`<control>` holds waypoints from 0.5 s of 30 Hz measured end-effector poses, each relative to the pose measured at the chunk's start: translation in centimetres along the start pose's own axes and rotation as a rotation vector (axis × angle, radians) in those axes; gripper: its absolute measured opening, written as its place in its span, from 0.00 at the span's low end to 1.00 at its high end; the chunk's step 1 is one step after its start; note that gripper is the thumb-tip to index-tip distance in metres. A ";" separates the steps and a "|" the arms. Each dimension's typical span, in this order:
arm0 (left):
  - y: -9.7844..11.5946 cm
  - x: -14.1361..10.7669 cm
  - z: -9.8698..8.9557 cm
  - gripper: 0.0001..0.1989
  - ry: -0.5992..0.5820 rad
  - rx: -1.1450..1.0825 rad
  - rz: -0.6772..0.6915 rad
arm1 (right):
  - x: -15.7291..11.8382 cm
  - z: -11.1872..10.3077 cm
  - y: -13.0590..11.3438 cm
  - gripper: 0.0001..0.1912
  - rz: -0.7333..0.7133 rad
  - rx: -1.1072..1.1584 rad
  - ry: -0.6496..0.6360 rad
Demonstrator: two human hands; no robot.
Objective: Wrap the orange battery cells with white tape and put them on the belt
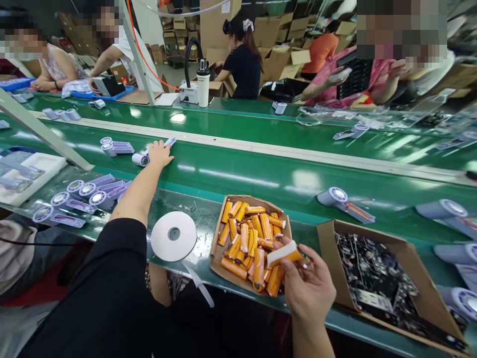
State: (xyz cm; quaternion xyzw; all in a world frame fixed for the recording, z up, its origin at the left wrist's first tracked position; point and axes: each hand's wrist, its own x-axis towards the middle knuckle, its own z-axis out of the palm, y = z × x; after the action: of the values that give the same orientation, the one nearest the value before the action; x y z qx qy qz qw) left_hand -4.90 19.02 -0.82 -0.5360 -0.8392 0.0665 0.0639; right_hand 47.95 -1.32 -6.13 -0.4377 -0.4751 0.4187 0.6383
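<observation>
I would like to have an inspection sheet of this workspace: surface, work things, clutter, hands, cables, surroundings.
Surface: glossy green conveyor belt, beside a dark green bench.
Work things: orange cylinder with white strip; lilac plastic part with round end; cardboard tray of orange cylinders; white tape roll, its end hanging over the edge.
Clutter: loose group of lilac parts at left; cardboard box of black parts at right.
Hands: right hand holds the orange cylinder; left hand is at the lilac part, grip unclear.
Cables: thin black cable, lower left; orange-red cable by the post.
Surroundings: people across the belt; cardboard boxes behind.
</observation>
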 end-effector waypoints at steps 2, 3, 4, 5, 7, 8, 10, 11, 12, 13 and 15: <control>-0.3 1.3 -1.1 0.43 -0.015 0.022 -0.012 | -0.2 -0.3 0.4 0.21 -0.001 0.019 0.008; -0.2 1.7 -1.7 0.45 -0.035 0.034 -0.004 | -0.2 -0.5 0.5 0.22 0.003 0.030 0.006; 0.0 2.0 -2.4 0.46 -0.064 0.045 0.022 | -0.2 -0.5 0.6 0.22 0.010 0.046 0.002; 0.4 2.2 -2.9 0.45 -0.101 0.054 0.071 | -0.1 -0.5 0.6 0.22 0.016 0.065 -0.003; 1.8 1.8 -3.4 0.39 -0.185 0.063 0.228 | 0.1 -0.4 0.4 0.22 0.020 0.115 -0.014; 2.8 1.3 -3.3 0.36 -0.222 0.063 0.330 | 0.2 -0.2 0.2 0.22 0.020 0.140 -0.017; 5.2 -0.2 -2.6 0.34 -0.263 0.072 0.569 | 0.5 0.2 -0.2 0.22 0.022 0.180 -0.014; 6.5 -1.0 -2.1 0.34 -0.261 0.087 0.681 | 0.7 0.5 -0.4 0.22 0.026 0.196 -0.010; 7.8 -1.9 -1.6 0.33 -0.245 0.105 0.771 | 0.8 0.7 -0.6 0.22 0.030 0.208 -0.008; 8.9 -2.6 -1.2 0.32 -0.227 0.122 0.827 | 0.8 0.8 -0.7 0.22 0.033 0.213 -0.008; 10.6 -3.5 -0.8 0.27 -0.214 0.135 0.832 | 0.8 1.0 -0.9 0.22 0.031 0.200 -0.029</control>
State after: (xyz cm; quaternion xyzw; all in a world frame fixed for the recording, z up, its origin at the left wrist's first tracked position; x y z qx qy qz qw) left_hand 6.17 20.27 -2.02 -0.8132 -0.5474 0.1966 -0.0207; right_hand 47.23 -0.62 -4.86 -0.3729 -0.4332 0.4802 0.6654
